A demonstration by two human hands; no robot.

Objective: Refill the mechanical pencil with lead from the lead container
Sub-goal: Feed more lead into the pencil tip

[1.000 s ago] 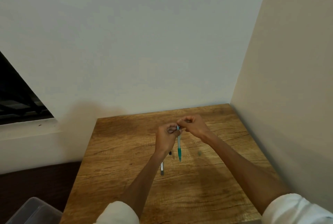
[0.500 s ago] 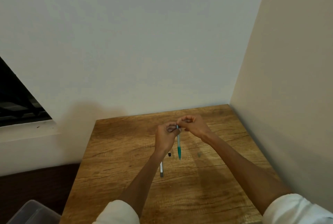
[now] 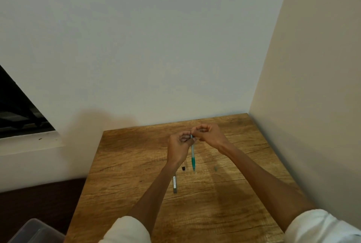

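A teal mechanical pencil (image 3: 193,156) hangs upright above the wooden table (image 3: 125,164), tip down. My left hand (image 3: 179,148) grips its upper barrel. My right hand (image 3: 209,136) is pinched at the pencil's top end; whatever lies between its fingertips is too small to tell. The slim grey lead container (image 3: 174,184) lies flat on the table beside my left forearm. A small black cap (image 3: 183,168) lies just beyond it, and a small greyish piece (image 3: 215,168) lies to the right under my right wrist.
The table sits in a corner, with a white wall behind and a beige wall (image 3: 312,86) on the right. A clear plastic bin (image 3: 33,232) stands on the floor at the lower left. A dark window opening (image 3: 17,109) is at the left.
Both hands stay together at the pencil's top with only slight finger movement. The view has shifted a little.
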